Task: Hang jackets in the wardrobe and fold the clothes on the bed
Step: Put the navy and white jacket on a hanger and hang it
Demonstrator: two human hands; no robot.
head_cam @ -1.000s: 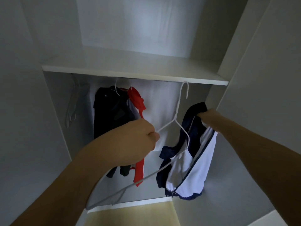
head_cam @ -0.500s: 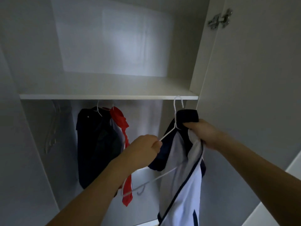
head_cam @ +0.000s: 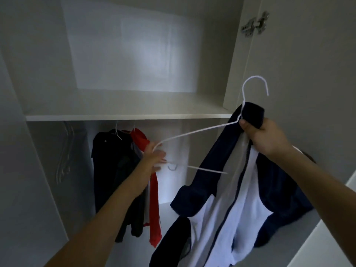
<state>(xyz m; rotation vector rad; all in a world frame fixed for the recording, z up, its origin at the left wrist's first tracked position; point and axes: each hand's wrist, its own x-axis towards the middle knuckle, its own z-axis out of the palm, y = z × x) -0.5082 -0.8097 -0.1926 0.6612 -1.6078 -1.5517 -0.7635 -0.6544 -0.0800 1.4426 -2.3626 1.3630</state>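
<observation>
We are seeing a metal hinge (head_cam: 254, 24) gleaming at upper right, while spare wire hangers (head_cam: 64, 151) are hanging bunched in shadow at far left, under the shelf (head_cam: 125, 117).

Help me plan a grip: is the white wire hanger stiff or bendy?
Likely light and springy: the white wire hanger is thin wire. It probably swings easily; the left hand touches its far end, the right hand holds its neck.

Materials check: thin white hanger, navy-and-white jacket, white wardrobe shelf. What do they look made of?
The thin white hanger is likely coated metal wire: very slim, sharply bent, matte. The navy-and-white jacket is probably a light synthetic fabric: it drapes limply, with smooth panels. The white wardrobe shelf looks like laminated board: flat, smooth, with a square front edge.
</observation>
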